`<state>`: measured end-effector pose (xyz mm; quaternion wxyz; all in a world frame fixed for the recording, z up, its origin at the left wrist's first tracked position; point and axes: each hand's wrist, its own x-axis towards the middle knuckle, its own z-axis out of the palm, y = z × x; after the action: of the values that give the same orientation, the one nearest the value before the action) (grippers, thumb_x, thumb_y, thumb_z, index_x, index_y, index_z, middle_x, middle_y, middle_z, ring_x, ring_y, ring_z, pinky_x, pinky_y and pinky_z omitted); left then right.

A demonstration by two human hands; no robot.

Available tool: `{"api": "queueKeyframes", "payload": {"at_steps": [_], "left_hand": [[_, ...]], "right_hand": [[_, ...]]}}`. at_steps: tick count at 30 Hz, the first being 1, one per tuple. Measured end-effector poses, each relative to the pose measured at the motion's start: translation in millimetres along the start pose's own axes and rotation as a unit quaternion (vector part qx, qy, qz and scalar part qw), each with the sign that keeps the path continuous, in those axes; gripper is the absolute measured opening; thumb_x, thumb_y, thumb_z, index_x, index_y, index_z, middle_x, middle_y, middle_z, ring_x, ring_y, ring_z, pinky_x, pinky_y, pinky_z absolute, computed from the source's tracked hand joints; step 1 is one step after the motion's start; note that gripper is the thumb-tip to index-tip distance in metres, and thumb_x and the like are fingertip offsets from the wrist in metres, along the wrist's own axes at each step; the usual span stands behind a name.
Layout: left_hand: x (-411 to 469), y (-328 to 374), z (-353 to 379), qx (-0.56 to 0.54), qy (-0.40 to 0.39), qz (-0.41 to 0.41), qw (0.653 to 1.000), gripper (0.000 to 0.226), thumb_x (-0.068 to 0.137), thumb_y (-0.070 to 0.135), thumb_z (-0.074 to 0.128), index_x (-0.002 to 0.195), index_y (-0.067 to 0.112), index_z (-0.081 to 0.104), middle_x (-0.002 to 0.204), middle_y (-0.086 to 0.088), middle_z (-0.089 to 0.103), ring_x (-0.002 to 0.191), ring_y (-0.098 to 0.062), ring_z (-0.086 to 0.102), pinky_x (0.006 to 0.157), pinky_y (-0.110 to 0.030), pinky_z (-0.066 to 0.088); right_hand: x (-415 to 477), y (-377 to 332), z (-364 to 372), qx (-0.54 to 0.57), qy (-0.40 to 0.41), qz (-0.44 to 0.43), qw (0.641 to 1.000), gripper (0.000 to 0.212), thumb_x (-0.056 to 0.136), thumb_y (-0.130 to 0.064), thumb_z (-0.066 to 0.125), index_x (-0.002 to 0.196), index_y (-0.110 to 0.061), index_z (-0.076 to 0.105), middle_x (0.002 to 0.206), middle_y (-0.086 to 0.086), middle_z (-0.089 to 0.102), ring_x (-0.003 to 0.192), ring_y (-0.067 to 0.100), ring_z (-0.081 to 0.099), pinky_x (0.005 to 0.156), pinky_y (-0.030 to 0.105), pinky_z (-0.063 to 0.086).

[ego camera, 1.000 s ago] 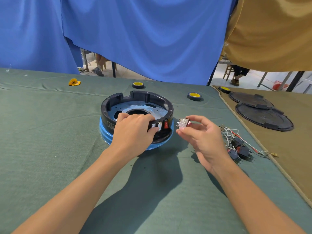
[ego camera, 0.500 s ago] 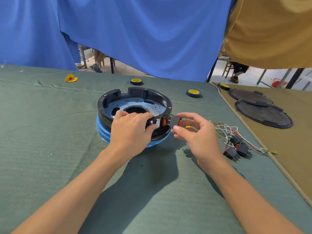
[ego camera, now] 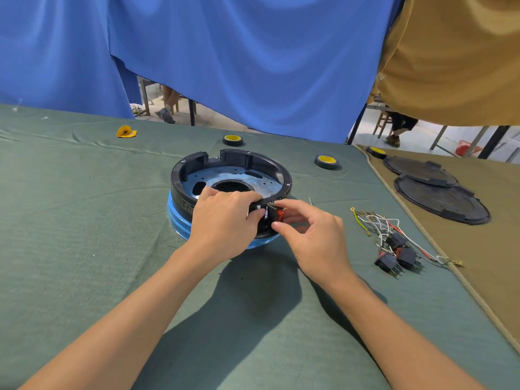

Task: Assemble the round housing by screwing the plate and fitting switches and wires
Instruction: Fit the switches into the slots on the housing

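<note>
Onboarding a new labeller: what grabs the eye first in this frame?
The black housing on its blue base, mid-table, with both hands at its near wall: the left hand grips the rim, the right hand pinches a red switch against the wall. Next, loose switches and wires on the green cloth to the right, and two black lids on the tan cloth beyond.
</note>
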<state>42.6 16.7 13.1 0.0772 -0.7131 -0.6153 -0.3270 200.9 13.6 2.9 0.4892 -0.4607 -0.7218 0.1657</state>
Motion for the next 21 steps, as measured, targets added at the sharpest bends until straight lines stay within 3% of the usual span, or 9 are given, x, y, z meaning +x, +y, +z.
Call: {"api": "queueKeyframes", "payload": {"at_steps": [5,9,13,17,21], "left_hand": [[0,2,-4,-0.003,-0.016,0.001,1.000,0.023,0.098,0.035,0.053,0.109,0.027,0.071,0.080,0.001,0.072,0.078,-0.025,0.060,0.089,-0.032,0.028],[1,2,-5,0.004,-0.032,0.004,0.999,0.021,0.098,0.036,0.052,0.106,0.028,0.069,0.074,0.007,0.066,0.071,-0.022,0.055,0.087,-0.033,0.029],[2,-1,-7,0.010,-0.053,0.022,0.998,0.021,0.097,0.044,0.051,0.102,0.031,0.067,0.073,0.009,0.065,0.071,-0.017,0.057,0.091,-0.035,0.034],[2,-2,-7,0.019,-0.054,0.026,0.998,0.022,0.096,0.045,0.052,0.102,0.031,0.067,0.063,0.011,0.057,0.066,-0.016,0.051,0.091,-0.034,0.034],[2,-5,-4,0.017,-0.049,0.029,0.998,0.021,0.095,0.044,0.054,0.104,0.030,0.068,0.056,0.013,0.047,0.063,-0.015,0.047,0.090,-0.034,0.034]], "right_hand": [[3,3,8,-0.038,0.020,-0.044,0.998,0.031,0.074,-0.010,0.077,0.103,-0.019,0.076,0.083,-0.005,0.073,0.072,0.007,0.065,0.074,0.023,0.054],[4,3,10,-0.059,0.022,-0.070,0.996,0.031,0.073,-0.013,0.073,0.104,-0.017,0.076,0.077,0.000,0.072,0.067,0.015,0.065,0.070,0.036,0.057],[6,3,11,-0.069,0.009,-0.078,0.995,0.029,0.075,-0.013,0.071,0.103,-0.019,0.075,0.082,-0.003,0.074,0.073,0.012,0.067,0.074,0.034,0.056],[16,5,5,-0.036,-0.028,-0.037,0.998,0.024,0.073,-0.006,0.078,0.093,-0.018,0.073,0.075,-0.009,0.072,0.072,0.002,0.066,0.074,0.022,0.054],[19,2,6,-0.052,-0.035,-0.042,0.997,0.020,0.071,-0.005,0.080,0.086,-0.011,0.068,0.071,-0.008,0.067,0.070,0.007,0.063,0.069,0.021,0.052]]}}
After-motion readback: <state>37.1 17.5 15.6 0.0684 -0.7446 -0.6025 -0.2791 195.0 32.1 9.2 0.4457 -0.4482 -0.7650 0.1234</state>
